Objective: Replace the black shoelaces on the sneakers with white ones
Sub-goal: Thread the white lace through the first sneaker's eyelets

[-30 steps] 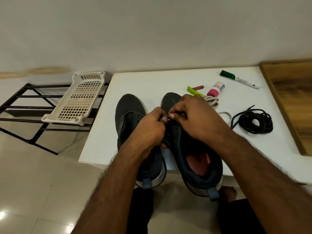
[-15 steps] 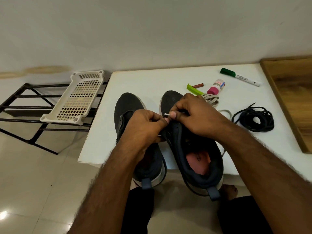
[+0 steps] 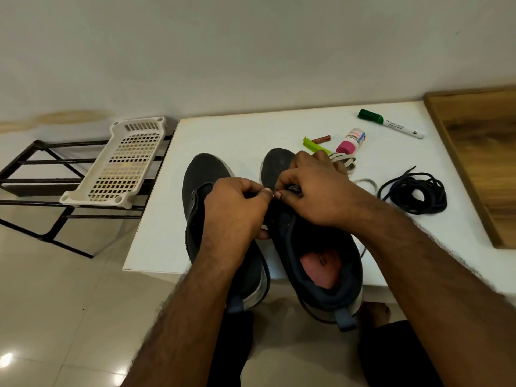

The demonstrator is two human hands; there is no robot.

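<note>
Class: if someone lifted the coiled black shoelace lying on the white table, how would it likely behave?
The black shoelace lies in loose loops with a free end sticking out, so it would probably flop and uncoil. It looks thin, so likely very light. Pushed across the table, it would probably bunch rather than roll.

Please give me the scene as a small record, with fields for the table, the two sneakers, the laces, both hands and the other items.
table: white table, sneakers stand at its near edge
left sneaker: dark, no lace visible
right sneaker: dark, pink insole, both hands work at its eyelets
black laces: coiled bundle lies to the right of the sneakers
white lace: loose behind the right hand
left hand: fingers curled, pinching at the eyelets
right hand: pinching beside it
other items: green marker, pink-capped tube, white plastic tray on a black rack
</note>
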